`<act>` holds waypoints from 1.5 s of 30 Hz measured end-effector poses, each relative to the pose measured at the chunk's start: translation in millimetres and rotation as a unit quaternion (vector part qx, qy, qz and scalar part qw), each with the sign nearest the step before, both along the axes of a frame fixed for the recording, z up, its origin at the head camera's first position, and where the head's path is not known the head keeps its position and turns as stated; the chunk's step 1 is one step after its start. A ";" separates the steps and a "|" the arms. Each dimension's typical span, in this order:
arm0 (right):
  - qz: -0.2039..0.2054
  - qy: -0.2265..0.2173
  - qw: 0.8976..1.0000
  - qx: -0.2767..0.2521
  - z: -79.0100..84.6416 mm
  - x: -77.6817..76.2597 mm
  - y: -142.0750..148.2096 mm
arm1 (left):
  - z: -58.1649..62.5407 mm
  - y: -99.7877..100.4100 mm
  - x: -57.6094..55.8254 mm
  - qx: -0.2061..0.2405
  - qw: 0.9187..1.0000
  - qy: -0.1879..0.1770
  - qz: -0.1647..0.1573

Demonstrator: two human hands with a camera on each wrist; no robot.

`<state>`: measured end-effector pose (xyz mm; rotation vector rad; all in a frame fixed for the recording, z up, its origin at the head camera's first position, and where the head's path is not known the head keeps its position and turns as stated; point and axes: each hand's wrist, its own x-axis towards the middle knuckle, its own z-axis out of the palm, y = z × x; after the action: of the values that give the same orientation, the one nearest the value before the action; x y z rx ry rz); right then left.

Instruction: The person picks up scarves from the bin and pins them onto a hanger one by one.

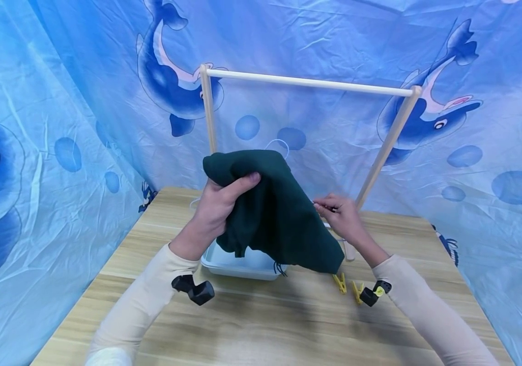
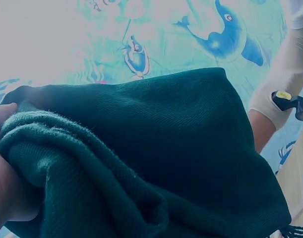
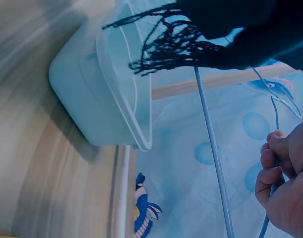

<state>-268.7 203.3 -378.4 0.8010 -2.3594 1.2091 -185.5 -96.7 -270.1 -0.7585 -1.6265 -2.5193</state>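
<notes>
A dark green scarf [image 1: 284, 218] with a fringe hangs in folds in front of me, above the table. My left hand [image 1: 217, 203] grips its upper left part, thumb on top; in the left wrist view the cloth bunches beside that hand [image 2: 10, 183]. A thin wire clothes hanger [image 3: 213, 148] is partly behind the scarf, and its curved hook shows over the cloth in the head view. Curled fingers of my right hand [image 1: 341, 213] hold the hanger's wire at the scarf's right side. How the scarf and hanger touch is hidden.
A pale blue plastic basin [image 1: 242, 273] stands on the wooden table [image 1: 261, 325] under the scarf. Behind rises a wooden rack with a white top bar [image 1: 309, 82]. Yellow clothespins [image 1: 341, 283] lie near my right wrist. A blue dolphin-print curtain [image 1: 334, 35] surrounds the table.
</notes>
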 end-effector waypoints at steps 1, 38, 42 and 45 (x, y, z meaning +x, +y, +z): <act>0.008 0.003 1.000 0.000 -2.2 -0.1 -0.8 | -0.1 0.4 -1.2 0.002 1.000 0.001 0.001; 0.080 -0.074 0.993 -0.040 2.6 17.8 -13.6 | -25.6 8.6 -6.8 -0.023 1.000 -0.006 -0.006; 0.066 -0.085 0.993 -0.041 6.5 18.5 -12.3 | -29.1 6.2 -3.2 -0.019 1.000 -0.020 -0.015; 0.062 -0.085 0.993 -0.046 8.2 18.1 -12.0 | -31.2 4.4 -0.8 -0.017 0.999 -0.021 -0.021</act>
<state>-250.7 191.3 -370.3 0.8569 -2.3955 1.4793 -186.2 -92.3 -301.3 -0.7562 -1.6873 -2.5593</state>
